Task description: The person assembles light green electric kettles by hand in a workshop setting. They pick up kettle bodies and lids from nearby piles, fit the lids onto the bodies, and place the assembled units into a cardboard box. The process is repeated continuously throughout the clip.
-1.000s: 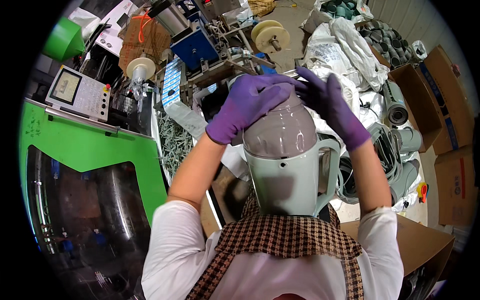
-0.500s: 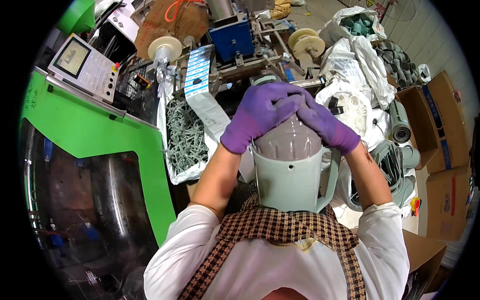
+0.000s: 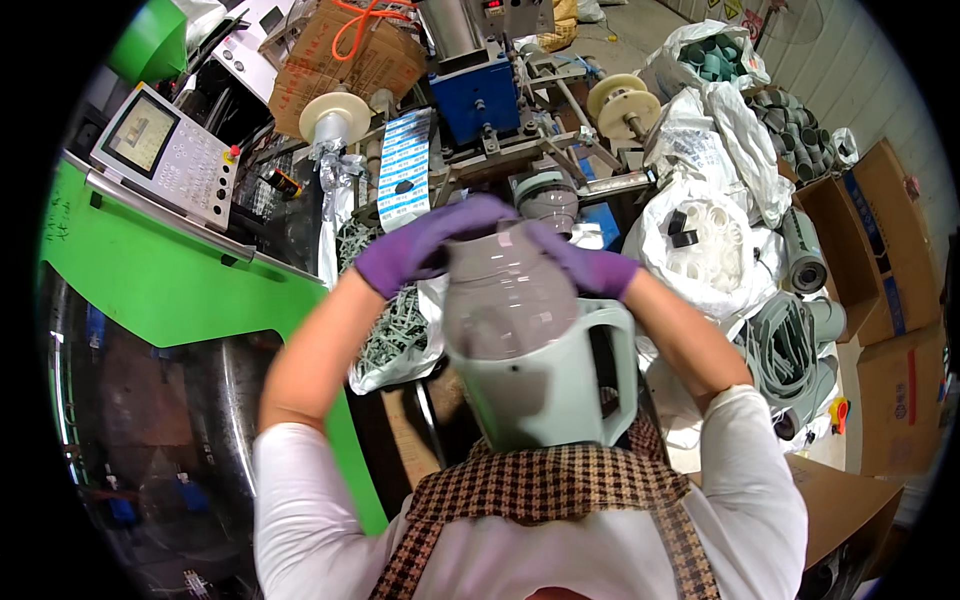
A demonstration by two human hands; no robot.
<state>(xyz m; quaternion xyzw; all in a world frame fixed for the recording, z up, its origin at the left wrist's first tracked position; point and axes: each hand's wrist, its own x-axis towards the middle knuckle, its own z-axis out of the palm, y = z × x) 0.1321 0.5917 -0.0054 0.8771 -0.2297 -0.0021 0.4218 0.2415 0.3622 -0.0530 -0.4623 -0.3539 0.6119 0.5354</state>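
A pale green jug [image 3: 535,405] with a side handle leans against my checked apron, its upper part a translucent grey shell [image 3: 510,310]. Both my hands wear purple gloves and grip the jug's far end. My left hand [image 3: 435,238] curls over the top from the left, smeared a little by motion. On the other side, my right hand [image 3: 585,263] presses against the grey shell above the handle; some of its fingers are hidden behind the shell. Just beyond my hands, a similar grey translucent piece with a pale green rim [image 3: 548,200] sits at the machine.
A blue machine block [image 3: 475,105] and a label strip [image 3: 405,165] lie ahead. To the left are a green machine housing [image 3: 200,290] and a control panel [image 3: 160,150]. White bags of parts [image 3: 700,245] and cardboard boxes [image 3: 905,400] stand right.
The jug has shifted left and tilted, its top leaning left. My hands have parted from their overlapped hold on top to opposite sides. The grey piece at the machine now shows more fully.
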